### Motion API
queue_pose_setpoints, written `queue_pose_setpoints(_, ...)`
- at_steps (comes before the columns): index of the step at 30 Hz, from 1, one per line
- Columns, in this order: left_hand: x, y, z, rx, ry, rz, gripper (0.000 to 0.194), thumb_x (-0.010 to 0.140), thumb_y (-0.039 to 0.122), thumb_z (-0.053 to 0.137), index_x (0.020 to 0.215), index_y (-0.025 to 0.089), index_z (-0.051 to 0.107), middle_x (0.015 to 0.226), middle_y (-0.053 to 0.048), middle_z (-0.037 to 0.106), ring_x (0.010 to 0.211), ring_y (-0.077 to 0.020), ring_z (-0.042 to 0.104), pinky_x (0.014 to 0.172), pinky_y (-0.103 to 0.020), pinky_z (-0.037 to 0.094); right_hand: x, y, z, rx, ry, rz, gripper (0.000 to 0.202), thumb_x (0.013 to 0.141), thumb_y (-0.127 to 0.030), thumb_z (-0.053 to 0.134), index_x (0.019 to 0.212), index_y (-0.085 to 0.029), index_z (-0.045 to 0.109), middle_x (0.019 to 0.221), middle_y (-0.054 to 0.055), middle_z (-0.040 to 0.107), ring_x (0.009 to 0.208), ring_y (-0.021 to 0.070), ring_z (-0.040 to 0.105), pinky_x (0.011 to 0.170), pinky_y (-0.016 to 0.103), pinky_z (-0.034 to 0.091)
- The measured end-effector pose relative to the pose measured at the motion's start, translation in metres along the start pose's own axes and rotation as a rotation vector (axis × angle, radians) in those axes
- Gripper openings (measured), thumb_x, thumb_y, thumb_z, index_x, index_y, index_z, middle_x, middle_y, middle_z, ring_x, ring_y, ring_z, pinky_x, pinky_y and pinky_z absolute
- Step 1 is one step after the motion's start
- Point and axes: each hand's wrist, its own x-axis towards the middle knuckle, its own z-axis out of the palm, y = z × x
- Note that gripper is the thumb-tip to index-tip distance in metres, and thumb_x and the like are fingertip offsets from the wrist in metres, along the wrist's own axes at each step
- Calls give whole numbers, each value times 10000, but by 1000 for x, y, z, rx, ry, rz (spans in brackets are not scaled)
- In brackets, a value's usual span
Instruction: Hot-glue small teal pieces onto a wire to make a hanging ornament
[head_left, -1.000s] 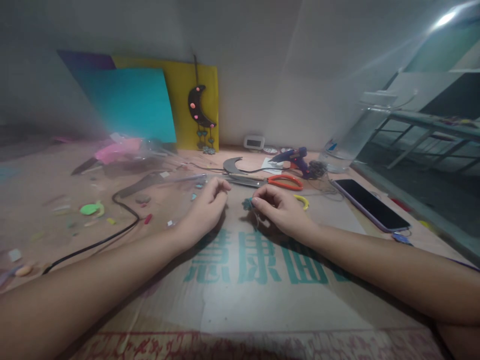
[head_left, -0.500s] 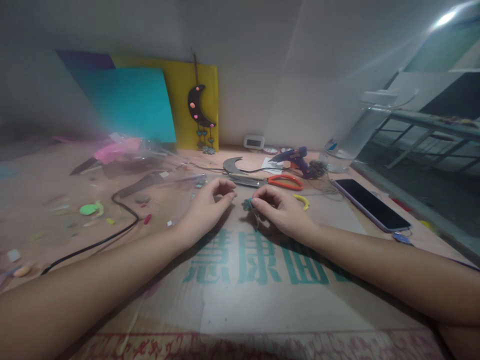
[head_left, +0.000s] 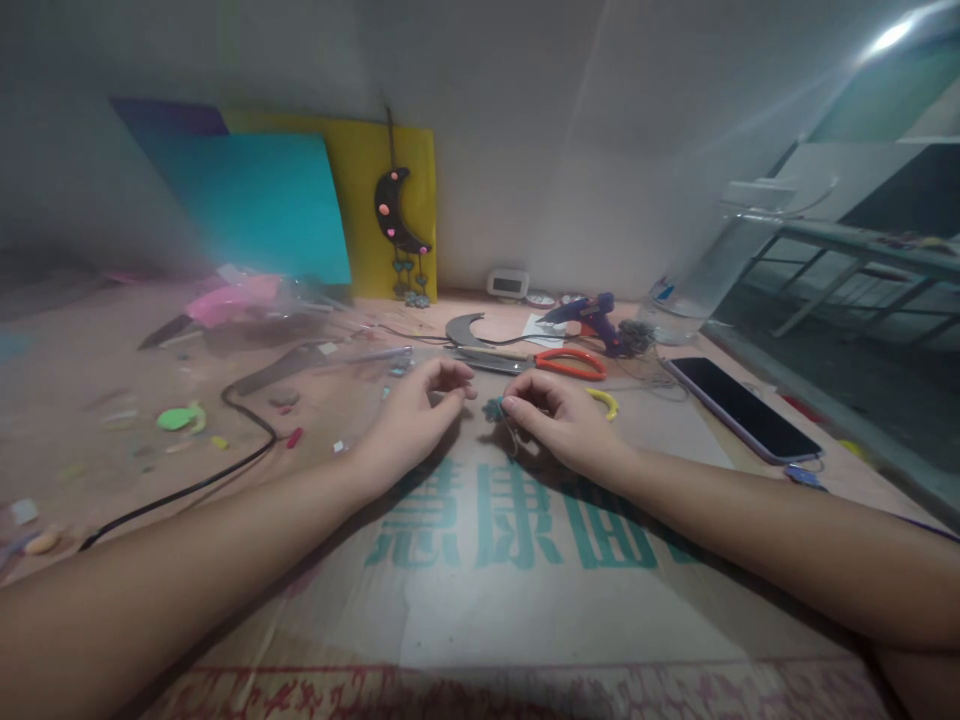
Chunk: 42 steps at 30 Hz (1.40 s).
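Observation:
My right hand (head_left: 562,420) pinches a small teal charm (head_left: 493,409) with a thin cord (head_left: 513,438) hanging below it. The charm's exact shape is too small to make out. To its left, my left hand (head_left: 424,410) is half curled, thumb and fingers apart, with nothing visible between them. A gap separates the two hands. Just beyond them lie orange-handled scissors (head_left: 570,364) and a grey crescent cutout (head_left: 461,330). Behind my right hand a yellow handle loop (head_left: 604,403) shows in part.
A decorated dark crescent (head_left: 393,212) hangs before yellow card (head_left: 360,150) at the back. Farther right are a purple glue gun (head_left: 596,318), a phone (head_left: 742,405) and a clear plastic jug (head_left: 697,280). Clay scraps, a black cable (head_left: 202,482) and a pink-handled tool (head_left: 232,300) litter the left.
Almost nothing differs. Both hands keep their place and pose, and the teal charm stays in my right fingers.

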Motion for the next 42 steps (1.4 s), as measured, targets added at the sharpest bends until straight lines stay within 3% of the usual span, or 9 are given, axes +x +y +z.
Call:
queue_pose_setpoints(12,-1,4,-1,107,14,2,186,818,270,581,985,188,585,959,-32,638,914,-186,606,835,-311,450,0,-2,0,15,-6,7,177,884,-350,547,823,-183,544,628,-39,537,525,95,498,501,224,387)
queue_pose_setpoints(17,-2,5,-1,133,16,-2,142,784,198,536,926,189,548,906,-1,598,783,-144,568,733,-275,431,0,0,0,23,-9,17,174,874,-347,556,824,-181,545,636,-39,536,518,92,493,490,220,381)
queue_pose_setpoints(23,-5,7,-1,80,-15,-13,79,791,162,446,852,212,455,658,71,437,520,-91,390,526,-225,325,-1,1,1,11,2,-2,174,873,-345,557,815,-182,543,602,-46,528,521,95,488,508,221,380)
queue_pose_setpoints(28,-6,9,-2,4,-14,-29,66,827,158,409,836,221,425,587,89,362,460,-86,343,471,-214,285,0,2,0,1,-4,-9,178,875,-347,562,819,-179,551,632,-36,542,533,95,493,513,221,388)
queue_pose_setpoints(32,-3,8,-1,-23,-24,-36,46,869,214,447,898,207,482,617,81,415,479,-83,381,472,-207,309,0,2,1,8,-3,-1,177,879,-349,558,826,-180,550,632,-38,537,536,93,490,513,220,385)
queue_pose_setpoints(36,0,5,-1,-80,-28,-59,178,886,315,524,1005,184,538,701,33,581,633,-119,578,609,-230,436,0,1,1,10,-3,-8,177,877,-344,554,819,-178,548,646,-33,542,546,94,492,520,222,387)
queue_pose_setpoints(39,1,4,-2,-100,-26,-80,223,854,382,596,934,173,583,807,-6,653,727,-145,636,707,-265,472,0,1,1,11,-4,-13,179,877,-346,552,819,-177,548,647,-33,539,551,95,492,525,224,390)
queue_pose_setpoints(42,2,4,-3,-69,-19,-71,238,840,409,615,844,171,610,802,-6,644,752,-151,620,706,-259,462,0,1,1,15,-5,-20,170,875,-337,552,822,-176,549,655,-32,540,554,95,494,533,225,397)
